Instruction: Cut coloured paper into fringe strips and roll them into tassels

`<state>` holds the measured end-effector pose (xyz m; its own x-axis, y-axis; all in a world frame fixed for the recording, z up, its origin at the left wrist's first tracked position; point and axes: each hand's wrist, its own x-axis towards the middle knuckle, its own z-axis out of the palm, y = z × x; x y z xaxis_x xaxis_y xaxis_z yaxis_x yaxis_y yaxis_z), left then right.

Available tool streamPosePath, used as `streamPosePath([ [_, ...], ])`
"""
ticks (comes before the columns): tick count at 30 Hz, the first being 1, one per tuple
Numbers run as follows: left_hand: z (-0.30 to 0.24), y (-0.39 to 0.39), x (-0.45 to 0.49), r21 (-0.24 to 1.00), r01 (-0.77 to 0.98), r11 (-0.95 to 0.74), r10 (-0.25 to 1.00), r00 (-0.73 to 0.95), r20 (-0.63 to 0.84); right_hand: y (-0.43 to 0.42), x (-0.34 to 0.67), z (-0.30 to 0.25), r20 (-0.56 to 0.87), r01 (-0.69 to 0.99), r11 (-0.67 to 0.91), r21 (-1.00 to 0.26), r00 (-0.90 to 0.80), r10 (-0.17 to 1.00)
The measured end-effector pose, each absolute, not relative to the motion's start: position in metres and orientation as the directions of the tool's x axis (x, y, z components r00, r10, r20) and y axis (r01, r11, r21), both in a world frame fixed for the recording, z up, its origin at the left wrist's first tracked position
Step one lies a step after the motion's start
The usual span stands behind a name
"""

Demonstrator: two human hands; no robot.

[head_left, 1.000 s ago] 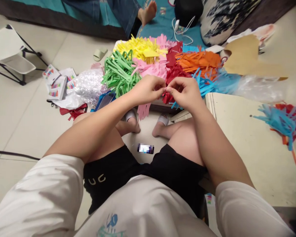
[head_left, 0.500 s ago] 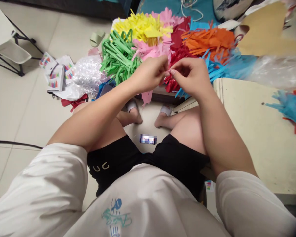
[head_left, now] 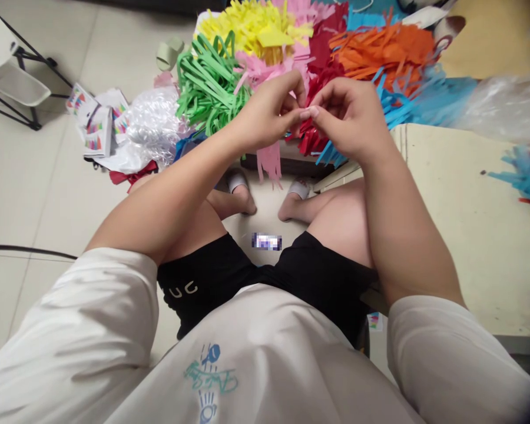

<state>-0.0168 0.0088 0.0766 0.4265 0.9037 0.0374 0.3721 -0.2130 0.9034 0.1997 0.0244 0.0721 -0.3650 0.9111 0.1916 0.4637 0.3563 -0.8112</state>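
My left hand and my right hand meet fingertip to fingertip above my knees, both pinched closed. Between them they grip a red fringed paper piece that hangs just below the fingers. A pink fringed paper strip dangles under my left hand. Behind the hands lie heaps of cut paper fringe: green, yellow, pink, orange and blue.
A cream low table stands at my right, with blue and red fringe on it. On the tiled floor at left lie clear plastic wrap, printed paper packs and a folding stool. A black cable crosses the floor.
The view has tipped down, so the paper heaps sit higher in frame. My hands stay pinched together on the red piece and have risen a little.
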Motion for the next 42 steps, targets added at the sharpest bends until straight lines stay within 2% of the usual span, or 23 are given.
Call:
streamPosePath([
  [7, 0.075, 0.010, -0.017, 0.879, 0.418, -0.229, 0.896, 0.444, 0.023, 0.025, 0.200, 0.072, 0.205, 0.440, 0.380, -0.813, -0.395, 0.895],
  [13, 0.070, 0.015, -0.019, 0.827, 0.393, -0.403, 0.855, 0.484, 0.186, 0.027, 0.202, 0.074, 0.218, 0.468, 0.392, -0.792, -0.383, 0.898],
  [18, 0.052, 0.035, -0.022, 0.768, 0.434, -0.472, 0.858, 0.428, 0.285, 0.034, 0.208, 0.074, 0.244, 0.474, 0.383, -0.793, -0.330, 0.912],
  [24, 0.042, 0.050, -0.029, 0.709, 0.355, -0.609, 0.773, 0.464, 0.432, 0.039, 0.212, 0.073, 0.277, 0.476, 0.399, -0.783, -0.307, 0.910],
  [31, 0.044, 0.043, -0.030, 0.702, 0.353, -0.618, 0.763, 0.483, 0.428, 0.037, 0.213, 0.074, 0.305, 0.449, 0.428, -0.784, -0.322, 0.896],
  [37, 0.052, 0.042, -0.027, 0.744, 0.393, -0.541, 0.820, 0.444, 0.362, 0.038, 0.215, 0.077, 0.326, 0.436, 0.439, -0.786, -0.311, 0.893],
  [42, 0.055, 0.036, -0.027, 0.731, 0.407, -0.548, 0.815, 0.457, 0.357, 0.037, 0.214, 0.077, 0.330, 0.412, 0.443, -0.796, -0.319, 0.889],
])
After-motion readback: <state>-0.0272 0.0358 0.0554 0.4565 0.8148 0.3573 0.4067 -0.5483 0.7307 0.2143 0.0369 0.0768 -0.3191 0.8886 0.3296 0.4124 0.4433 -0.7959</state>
